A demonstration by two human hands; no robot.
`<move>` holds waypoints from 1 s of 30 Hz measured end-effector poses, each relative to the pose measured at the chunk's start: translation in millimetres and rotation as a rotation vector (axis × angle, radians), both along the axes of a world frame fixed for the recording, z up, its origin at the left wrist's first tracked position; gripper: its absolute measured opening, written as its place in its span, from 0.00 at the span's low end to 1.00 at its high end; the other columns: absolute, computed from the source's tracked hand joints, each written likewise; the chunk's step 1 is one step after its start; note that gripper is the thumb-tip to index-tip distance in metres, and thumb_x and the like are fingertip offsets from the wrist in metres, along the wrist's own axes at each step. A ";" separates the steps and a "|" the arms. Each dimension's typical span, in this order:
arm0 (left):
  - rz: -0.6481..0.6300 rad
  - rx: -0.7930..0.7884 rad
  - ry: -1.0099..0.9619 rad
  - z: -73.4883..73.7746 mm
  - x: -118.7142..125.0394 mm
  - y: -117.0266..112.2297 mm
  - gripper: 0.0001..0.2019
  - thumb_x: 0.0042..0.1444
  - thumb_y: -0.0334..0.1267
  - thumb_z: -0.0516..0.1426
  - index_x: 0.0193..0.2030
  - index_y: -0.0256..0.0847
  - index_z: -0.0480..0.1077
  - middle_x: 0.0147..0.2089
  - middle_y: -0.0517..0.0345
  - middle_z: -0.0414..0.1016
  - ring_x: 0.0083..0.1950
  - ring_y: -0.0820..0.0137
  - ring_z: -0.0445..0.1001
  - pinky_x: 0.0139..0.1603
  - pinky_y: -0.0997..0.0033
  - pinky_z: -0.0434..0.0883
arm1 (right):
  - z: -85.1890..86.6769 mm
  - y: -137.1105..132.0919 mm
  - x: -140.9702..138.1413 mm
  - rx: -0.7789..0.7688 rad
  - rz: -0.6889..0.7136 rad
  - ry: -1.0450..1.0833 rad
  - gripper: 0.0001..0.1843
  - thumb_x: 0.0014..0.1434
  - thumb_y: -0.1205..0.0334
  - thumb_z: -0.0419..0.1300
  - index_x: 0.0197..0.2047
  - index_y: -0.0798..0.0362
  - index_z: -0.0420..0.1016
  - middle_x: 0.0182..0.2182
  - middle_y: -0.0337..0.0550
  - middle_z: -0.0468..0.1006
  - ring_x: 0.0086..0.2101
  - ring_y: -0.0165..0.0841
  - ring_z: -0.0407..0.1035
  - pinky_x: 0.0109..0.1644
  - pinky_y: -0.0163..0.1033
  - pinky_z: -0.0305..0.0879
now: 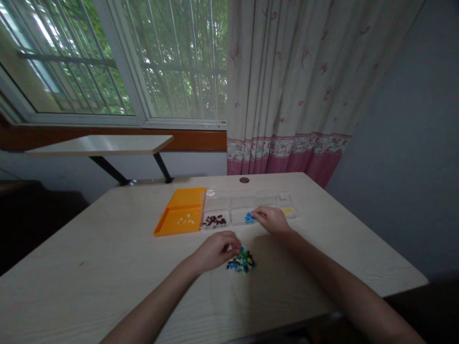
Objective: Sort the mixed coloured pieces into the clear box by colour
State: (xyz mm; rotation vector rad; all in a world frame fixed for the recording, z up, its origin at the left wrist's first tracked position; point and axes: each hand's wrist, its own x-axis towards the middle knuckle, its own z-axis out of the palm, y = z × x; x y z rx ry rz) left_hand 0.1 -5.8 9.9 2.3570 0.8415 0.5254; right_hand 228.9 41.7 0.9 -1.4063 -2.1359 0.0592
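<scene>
A pile of small mixed-colour building bricks (244,263) lies on the table, with blue, green, brown and pale pieces in it. My left hand (217,250) is at the pile's far left edge, fingers curled and closed; what is in them is hidden. Over a clear plastic tray, my right hand (273,220) is closed in a pinch beside some blue bricks (249,218). Its fingertips hide whatever they hold. Brown bricks (215,220) fill the compartment to the left, and yellow bricks (287,211) sit to the right of my right hand.
An open orange case (160,227) holds several white pieces (186,220), left of the brown bricks. More clear compartments (244,201) stand behind. A raised shelf (107,145) on dark legs is at the back left. The table (107,267) has a round hole (244,180) at its back edge.
</scene>
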 end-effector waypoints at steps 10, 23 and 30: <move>0.247 -0.268 -0.310 -9.5 3.1 8.0 0.16 0.54 0.47 0.52 0.31 0.33 0.69 0.26 0.58 0.67 0.27 0.76 0.61 0.27 0.79 0.58 | -7.2 -15.6 -18.1 0.152 0.342 -0.046 0.10 0.55 0.55 0.55 0.35 0.48 0.76 0.29 0.36 0.79 0.27 0.26 0.72 0.32 0.28 0.61; 0.269 -0.353 -0.394 -10.3 6.6 10.1 0.21 0.51 0.54 0.51 0.26 0.33 0.65 0.21 0.62 0.60 0.25 0.77 0.57 0.25 0.78 0.55 | -9.7 -29.2 -30.1 0.294 0.418 -0.044 0.08 0.55 0.56 0.57 0.36 0.47 0.75 0.27 0.35 0.79 0.27 0.26 0.72 0.31 0.29 0.61; 0.239 -0.164 -0.247 -8.1 0.6 7.9 0.13 0.54 0.43 0.52 0.33 0.34 0.70 0.30 0.55 0.70 0.31 0.73 0.65 0.31 0.76 0.62 | 1.3 -22.5 -19.4 0.415 0.331 0.033 0.09 0.56 0.57 0.55 0.33 0.49 0.76 0.26 0.36 0.79 0.26 0.25 0.72 0.32 0.28 0.62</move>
